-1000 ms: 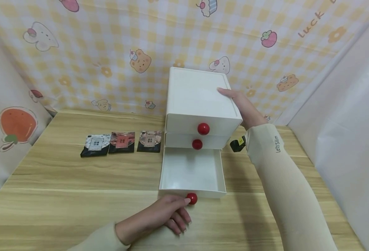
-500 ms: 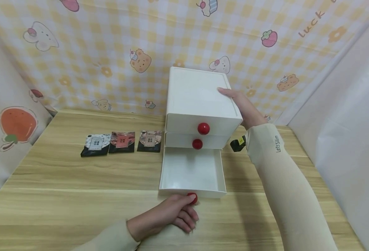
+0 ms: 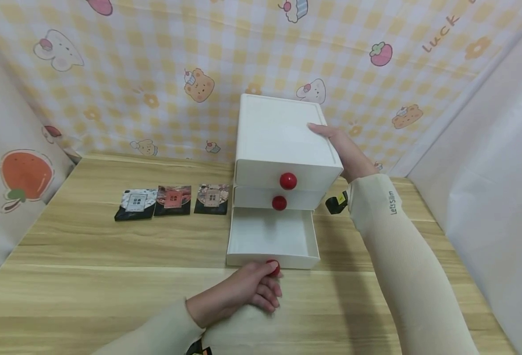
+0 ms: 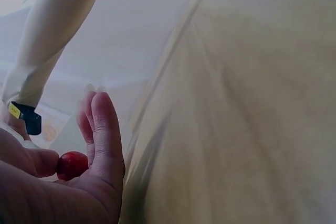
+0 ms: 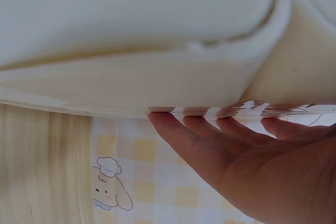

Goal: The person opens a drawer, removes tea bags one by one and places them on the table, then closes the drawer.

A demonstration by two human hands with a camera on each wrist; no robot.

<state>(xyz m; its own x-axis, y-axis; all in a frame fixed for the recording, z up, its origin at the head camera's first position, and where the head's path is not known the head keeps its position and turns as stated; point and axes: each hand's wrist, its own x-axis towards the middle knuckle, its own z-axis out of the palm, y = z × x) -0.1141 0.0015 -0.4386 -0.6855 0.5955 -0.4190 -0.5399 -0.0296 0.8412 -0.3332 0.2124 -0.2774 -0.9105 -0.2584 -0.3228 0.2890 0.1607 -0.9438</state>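
Observation:
A white three-drawer cabinet (image 3: 287, 130) stands at the back of the table, its bottom drawer (image 3: 271, 231) pulled out with nothing in it. My left hand (image 3: 245, 288) pinches that drawer's red knob (image 4: 72, 165) between thumb and index finger. In the head view the knob is partly covered by my thumb. My right hand (image 3: 349, 153) steadies the cabinet's right side, thumb on the top edge. The right wrist view shows the extended fingers (image 5: 197, 137) of that hand touching the cabinet wall. The upper drawers, with red knobs (image 3: 288, 181), are closed.
Three small printed packets, a white one (image 3: 136, 204), a red one (image 3: 173, 199) and a beige one (image 3: 212, 198), lie in a row left of the cabinet on the wooden table (image 3: 110, 291). A checked cloth (image 3: 154, 59) hangs close behind.
The bottom drawer has slid a little way into the cabinet. My left hand has moved right and forward, its thumb now further over the knob. The right hand has stayed put.

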